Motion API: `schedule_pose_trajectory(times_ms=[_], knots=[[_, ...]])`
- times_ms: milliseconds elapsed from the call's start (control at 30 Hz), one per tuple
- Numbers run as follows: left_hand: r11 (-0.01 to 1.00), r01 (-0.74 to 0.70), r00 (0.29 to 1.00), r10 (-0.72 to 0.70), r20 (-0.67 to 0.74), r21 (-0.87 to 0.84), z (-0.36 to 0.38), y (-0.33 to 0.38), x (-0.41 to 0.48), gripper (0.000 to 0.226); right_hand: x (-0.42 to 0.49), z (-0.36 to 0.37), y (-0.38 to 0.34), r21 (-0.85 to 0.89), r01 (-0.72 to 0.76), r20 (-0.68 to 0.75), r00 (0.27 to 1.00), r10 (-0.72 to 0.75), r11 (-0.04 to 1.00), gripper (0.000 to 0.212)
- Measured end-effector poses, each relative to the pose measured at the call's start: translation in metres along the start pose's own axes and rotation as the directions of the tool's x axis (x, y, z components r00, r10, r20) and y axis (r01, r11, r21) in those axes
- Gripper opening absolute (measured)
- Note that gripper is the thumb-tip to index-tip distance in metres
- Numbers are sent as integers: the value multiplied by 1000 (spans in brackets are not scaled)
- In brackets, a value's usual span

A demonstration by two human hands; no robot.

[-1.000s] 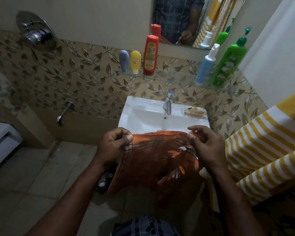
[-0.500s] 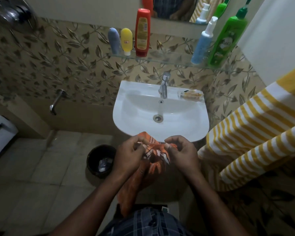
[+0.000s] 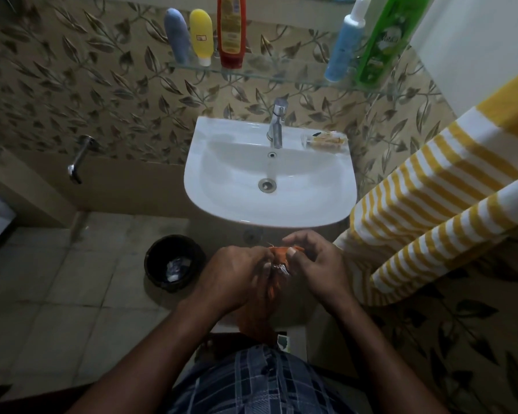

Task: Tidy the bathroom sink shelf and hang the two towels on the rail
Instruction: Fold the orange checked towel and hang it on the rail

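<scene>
Right now I am pinching the orange towel (image 3: 279, 254) with both hands: my left hand (image 3: 240, 276) is curling round the bunched cloth, and my right hand (image 3: 314, 264) is gripping its top edge between thumb and fingertips. Both hands are sitting close together just below the front rim of the white sink (image 3: 269, 218). The towel is hanging down between my wrists towards my checked shirt (image 3: 260, 380) (most of it is lying in shadow behind my left hand, so I cannot tell how it is folded). On my right the yellow-striped towel (image 3: 431, 210) is draping down just beside my forearm, crowding that side. On my left the tiled floor (image 3: 72, 309) is lying open around a black bin (image 3: 174, 261). Above the sink, the glass shelf (image 3: 281, 76) is carrying a grey-blue tube (image 3: 177, 40), a yellow tube (image 3: 201, 37) and a red bottle (image 3: 231, 31) at its left end, and a blue spray bottle (image 3: 344, 46) and a green bottle (image 3: 380, 40) at its right; the top edge is cutting off the last three.
</scene>
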State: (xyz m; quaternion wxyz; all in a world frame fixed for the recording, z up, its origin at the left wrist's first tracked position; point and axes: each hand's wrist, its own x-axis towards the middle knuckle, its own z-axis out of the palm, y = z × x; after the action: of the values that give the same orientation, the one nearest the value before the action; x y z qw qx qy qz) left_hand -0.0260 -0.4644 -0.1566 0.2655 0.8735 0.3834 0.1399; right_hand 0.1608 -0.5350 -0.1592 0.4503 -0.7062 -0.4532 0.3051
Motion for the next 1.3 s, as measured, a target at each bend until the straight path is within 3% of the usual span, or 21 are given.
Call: schedule_pose_trajectory(times_ms=[167,300,567,867,1067,1300], knots=[[996,-82,991,86,-99,41,0,5,2,31,-3,-4,2,53,20,0,1000,-20,998,29],[986,-156,978,146,-150,-55,5,1,6,10,-5,-9,2,108,24,-3,1000,-23,994,21],[924,77,964,-165,-207,-375,11,17,0,15,-14,-4,1,260,-62,-25,997,70,964,20],[915,7,977,-92,-193,-403,10,20,0,20,-15,-3,0,287,-121,-12,992,129,950,15],[922,7,973,-95,-210,-387,15,13,-1,24,-13,-6,-2,287,-127,53,992,117,949,35],[916,-6,950,-120,-289,-400,19,17,-4,28,-14,-7,-2,217,-72,48,997,63,974,22]])
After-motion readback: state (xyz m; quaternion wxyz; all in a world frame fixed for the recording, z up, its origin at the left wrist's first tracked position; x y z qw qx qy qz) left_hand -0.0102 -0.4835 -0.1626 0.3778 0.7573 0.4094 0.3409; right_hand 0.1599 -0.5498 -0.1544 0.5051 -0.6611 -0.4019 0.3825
